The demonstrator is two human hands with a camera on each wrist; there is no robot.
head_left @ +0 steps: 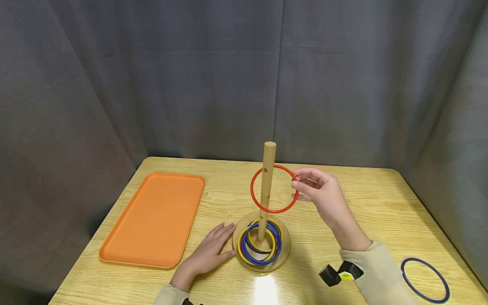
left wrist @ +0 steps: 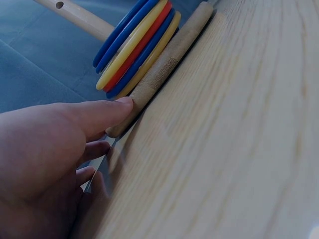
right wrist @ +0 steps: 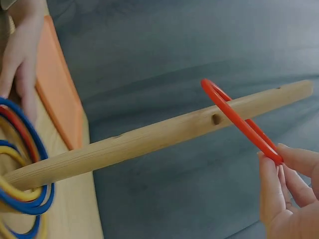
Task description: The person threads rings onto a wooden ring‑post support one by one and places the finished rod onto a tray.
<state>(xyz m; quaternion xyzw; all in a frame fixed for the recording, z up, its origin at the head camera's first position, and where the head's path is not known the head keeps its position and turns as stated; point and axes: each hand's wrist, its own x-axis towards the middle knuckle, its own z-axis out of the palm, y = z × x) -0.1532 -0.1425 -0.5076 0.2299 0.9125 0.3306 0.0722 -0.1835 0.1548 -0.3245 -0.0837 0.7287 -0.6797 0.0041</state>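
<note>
My right hand point(head_left: 322, 192) pinches the right side of a red ring point(right wrist: 244, 127) between thumb and fingers. That ring hangs tilted around the upper part of an upright wooden post point(head_left: 268, 169), well above its round wooden base point(head_left: 284, 254). Blue, yellow and red rings point(left wrist: 134, 45) lie loosely stacked around the foot of the post. Left of the base, my left hand point(head_left: 209, 250) rests on the table with fingers extended. In the left wrist view, its thumb point(left wrist: 112, 112) touches the rim of the base.
An orange tray point(head_left: 152, 216) lies flat at the left of the wooden table point(head_left: 225, 186). At the right front, a single blue ring point(head_left: 448, 291) lies near the table's edge. Grey curtains point(head_left: 213, 84) hang behind and at both sides.
</note>
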